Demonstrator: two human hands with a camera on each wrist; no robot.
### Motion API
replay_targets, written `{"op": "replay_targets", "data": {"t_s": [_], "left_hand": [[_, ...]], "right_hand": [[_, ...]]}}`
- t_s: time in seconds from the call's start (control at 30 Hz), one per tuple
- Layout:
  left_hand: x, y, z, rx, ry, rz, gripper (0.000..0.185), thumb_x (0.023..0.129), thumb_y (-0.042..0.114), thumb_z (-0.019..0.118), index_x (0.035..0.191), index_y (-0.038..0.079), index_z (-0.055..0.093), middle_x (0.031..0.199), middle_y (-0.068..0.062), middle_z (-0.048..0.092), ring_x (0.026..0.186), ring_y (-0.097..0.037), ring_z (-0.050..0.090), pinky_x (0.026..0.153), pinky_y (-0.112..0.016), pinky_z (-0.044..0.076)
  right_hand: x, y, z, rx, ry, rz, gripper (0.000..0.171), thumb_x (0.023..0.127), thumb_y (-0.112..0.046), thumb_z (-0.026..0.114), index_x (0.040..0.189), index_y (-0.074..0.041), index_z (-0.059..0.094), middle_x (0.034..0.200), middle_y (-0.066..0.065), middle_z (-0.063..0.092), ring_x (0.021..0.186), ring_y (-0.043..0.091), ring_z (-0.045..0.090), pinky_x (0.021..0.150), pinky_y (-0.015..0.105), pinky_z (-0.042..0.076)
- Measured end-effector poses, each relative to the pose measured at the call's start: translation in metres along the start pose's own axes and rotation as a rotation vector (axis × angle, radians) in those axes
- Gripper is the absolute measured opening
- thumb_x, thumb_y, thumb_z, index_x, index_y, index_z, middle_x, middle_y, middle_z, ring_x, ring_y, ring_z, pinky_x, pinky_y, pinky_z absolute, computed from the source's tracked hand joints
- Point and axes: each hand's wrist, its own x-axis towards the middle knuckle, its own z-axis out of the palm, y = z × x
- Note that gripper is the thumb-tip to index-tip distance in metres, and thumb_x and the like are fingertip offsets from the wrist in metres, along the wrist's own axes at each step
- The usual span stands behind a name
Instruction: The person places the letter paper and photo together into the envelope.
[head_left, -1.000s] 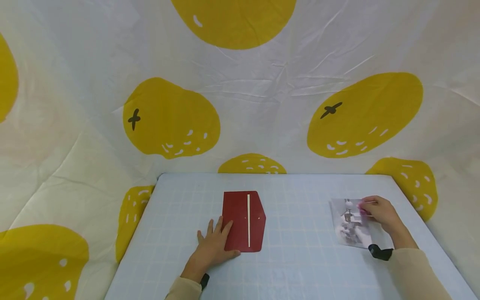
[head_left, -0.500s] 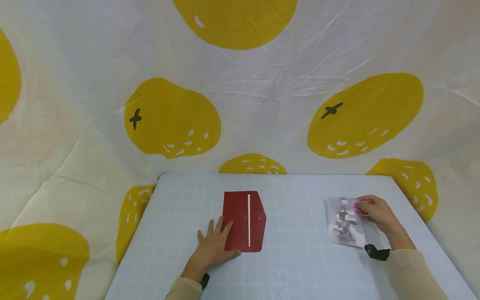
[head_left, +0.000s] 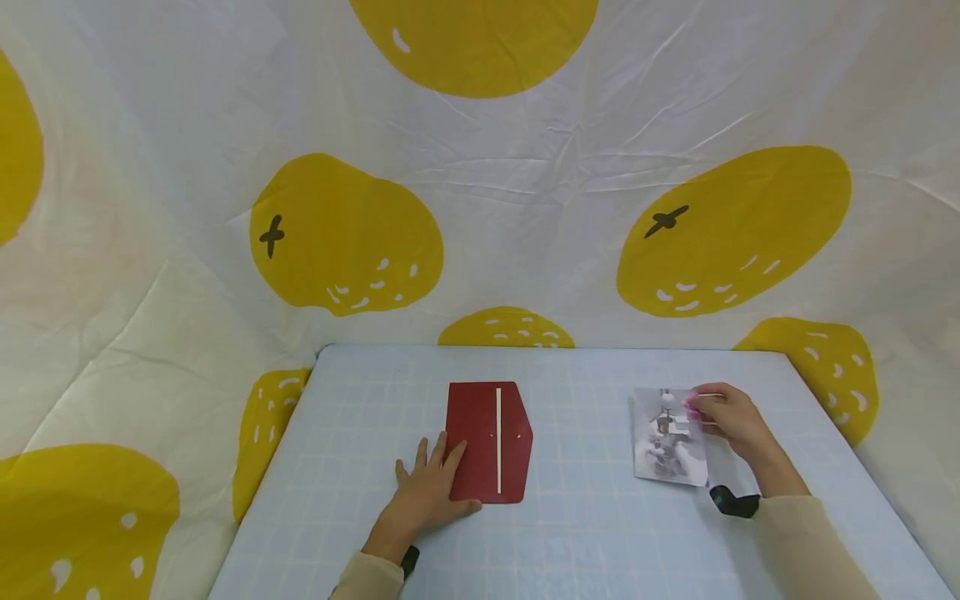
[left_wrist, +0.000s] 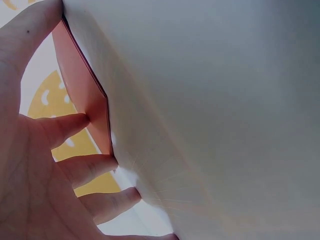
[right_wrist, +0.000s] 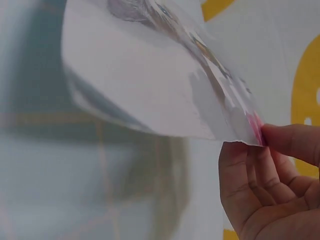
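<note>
A red envelope [head_left: 478, 417] lies on the table, its pointed flap side to the right and a white strip running down it. My left hand [head_left: 423, 496] rests with spread fingers on its lower left part; thumb and fingertips touch it in the left wrist view. To the right, my right hand [head_left: 735, 421] pinches a glossy picture card [head_left: 666, 442] by its right edge. That card bears a pale scene with a lamp, and pink shows where it is pinched. In the right wrist view the card [right_wrist: 145, 80] bends and is raised off the table.
A pale blue table [head_left: 585, 517] with a faint white grid carries everything. Behind it and at the sides hangs a white cloth [head_left: 525, 242] printed with large yellow fruits. Dark bands sit at both wrists.
My right hand has moved left with the picture card, bringing it nearer to the envelope. The left hand and the red envelope have stayed in place.
</note>
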Motion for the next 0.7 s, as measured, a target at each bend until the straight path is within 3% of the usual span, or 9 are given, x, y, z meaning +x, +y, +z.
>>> {"op": "replay_targets", "data": {"t_s": [0.7], "left_hand": [[-0.001, 0.000, -0.003, 0.006, 0.001, 0.010, 0.101, 0.074, 0.058, 0.081, 0.154, 0.016, 0.037, 0.159, -0.020, 0.028, 0.143, -0.050, 0.020, 0.100, -0.081, 0.018]], "right_hand": [[0.008, -0.035, 0.054, 0.094, -0.025, -0.066, 0.048, 0.103, -0.022, 0.058, 0.139, 0.005, 0.042, 0.123, 0.024, 0.059, 0.091, 0.019, 0.063, 0.082, 0.034, 0.057]]}}
